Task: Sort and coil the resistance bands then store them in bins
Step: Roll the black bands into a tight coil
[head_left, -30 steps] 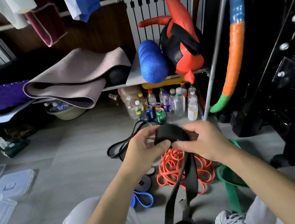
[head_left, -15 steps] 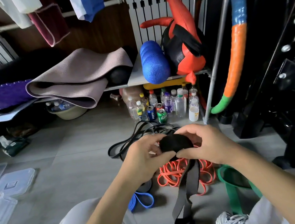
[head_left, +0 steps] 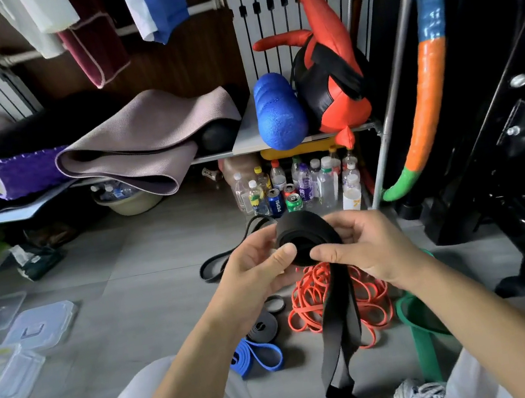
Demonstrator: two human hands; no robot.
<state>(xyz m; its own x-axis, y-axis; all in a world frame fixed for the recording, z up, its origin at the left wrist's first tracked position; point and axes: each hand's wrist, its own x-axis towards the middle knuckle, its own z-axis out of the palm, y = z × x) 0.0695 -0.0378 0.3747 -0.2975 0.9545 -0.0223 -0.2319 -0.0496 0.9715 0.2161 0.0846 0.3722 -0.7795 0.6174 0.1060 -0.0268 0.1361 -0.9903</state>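
While both hands meet in front of me above the floor (head_left: 150, 287), I see the left hand (head_left: 255, 269) closed on the left side of a black band (head_left: 307, 236), thumb pressed on the front of its rolled part, and the right hand (head_left: 366, 247) closed on the right side, thumb across the front and fingers curled behind. The band's upper part is wound into a thick coil held between the two hands; the rest hangs down as a flat double strap between my knees, its lower end reaching the floor near a shoe (head_left: 419, 395). On the floor just below the hands lies a tangle of orange bands (head_left: 310, 305), partly hidden by the hanging strap. Left of it sit a small black ring (head_left: 275, 304), a coiled grey band (head_left: 263, 327) and a folded blue band (head_left: 259, 355), close together. A green band (head_left: 419, 336) lies just right of the orange pile, by my right leg. A thin black band (head_left: 225, 257) loops on the floor behind the left hand. Clear bins (head_left: 6, 377) and lids (head_left: 42, 322) rest well apart, at the floor's left edge. Bottles and cans (head_left: 300, 185) stand under the shelf (head_left: 279, 142) beyond.
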